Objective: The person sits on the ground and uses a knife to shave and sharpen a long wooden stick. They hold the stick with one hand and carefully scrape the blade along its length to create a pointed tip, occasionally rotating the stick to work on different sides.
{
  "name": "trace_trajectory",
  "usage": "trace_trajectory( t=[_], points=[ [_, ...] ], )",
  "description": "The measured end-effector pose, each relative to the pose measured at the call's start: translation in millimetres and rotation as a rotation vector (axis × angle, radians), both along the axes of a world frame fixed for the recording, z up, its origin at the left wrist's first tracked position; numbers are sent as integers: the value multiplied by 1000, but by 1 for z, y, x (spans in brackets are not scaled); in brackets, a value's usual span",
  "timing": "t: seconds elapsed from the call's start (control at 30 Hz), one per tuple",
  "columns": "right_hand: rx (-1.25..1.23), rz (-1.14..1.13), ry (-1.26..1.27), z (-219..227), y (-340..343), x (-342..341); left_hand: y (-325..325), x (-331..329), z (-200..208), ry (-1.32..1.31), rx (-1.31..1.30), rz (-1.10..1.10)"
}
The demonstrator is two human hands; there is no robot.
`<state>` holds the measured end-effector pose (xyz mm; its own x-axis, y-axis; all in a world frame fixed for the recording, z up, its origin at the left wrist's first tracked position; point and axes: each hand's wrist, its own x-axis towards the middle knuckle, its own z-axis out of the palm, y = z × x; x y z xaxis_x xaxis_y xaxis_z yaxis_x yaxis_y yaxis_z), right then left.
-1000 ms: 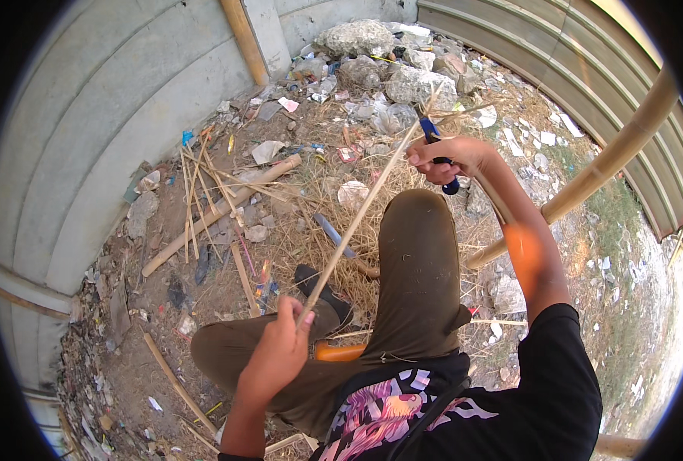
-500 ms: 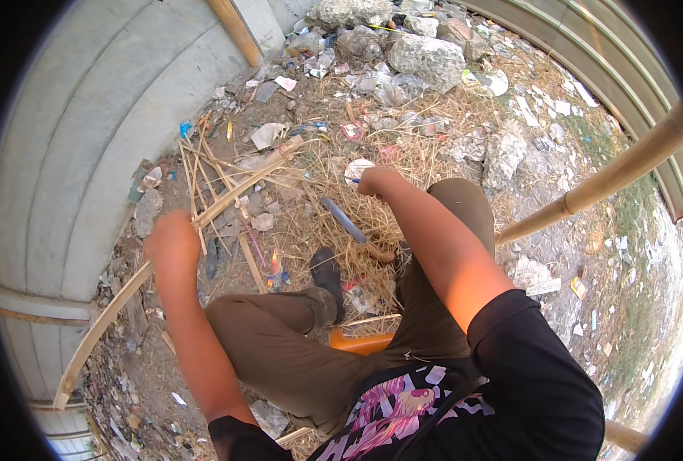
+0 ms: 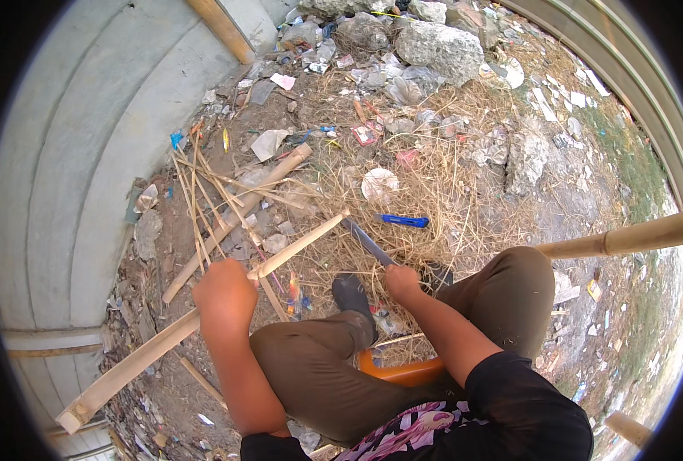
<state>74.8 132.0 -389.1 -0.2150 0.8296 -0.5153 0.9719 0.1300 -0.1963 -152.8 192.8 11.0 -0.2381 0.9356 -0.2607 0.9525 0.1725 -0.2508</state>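
My left hand [image 3: 226, 301] is closed around a long split bamboo strip [image 3: 134, 367], which slants from the lower left up to the middle. My right hand [image 3: 403, 284] grips the handle of a long knife [image 3: 367, 241]. The knife's grey blade points up and left, and its tip is close to the far end of the strip; I cannot tell whether they touch. Just beyond the blade, a blue box cutter [image 3: 404, 221] lies on the dry straw [image 3: 433, 192].
Beyond my left hand lie another bamboo piece [image 3: 284, 165] and several thin bamboo slivers [image 3: 195, 192]. Rocks [image 3: 439, 52] and litter are at the back. A grey panel wall [image 3: 72, 192] stands left; a bamboo pole [image 3: 625, 237] crosses at right. Under me is an orange seat [image 3: 406, 372].
My right hand has let go of the blue box cutter onto the straw and taken hold of the knife that lay there. My left hand has moved right and nearer with the bamboo strip.
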Motion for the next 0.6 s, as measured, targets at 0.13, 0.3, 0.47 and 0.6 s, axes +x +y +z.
trace_trajectory(
  t=[0.13,0.3,0.47,0.6],
  points=[
    [503,-74,24,-9,-29,15,-1,12,9,-51,46,30],
    [222,68,23,-1,-5,35,-7,1,-15,35,25,-15],
    [-113,-76,181,57,3,41,-18,-32,-47,71,-12,-11],
    [-149,-133,316,62,26,58,-15,-17,-60,57,-31,-139]
  ],
)
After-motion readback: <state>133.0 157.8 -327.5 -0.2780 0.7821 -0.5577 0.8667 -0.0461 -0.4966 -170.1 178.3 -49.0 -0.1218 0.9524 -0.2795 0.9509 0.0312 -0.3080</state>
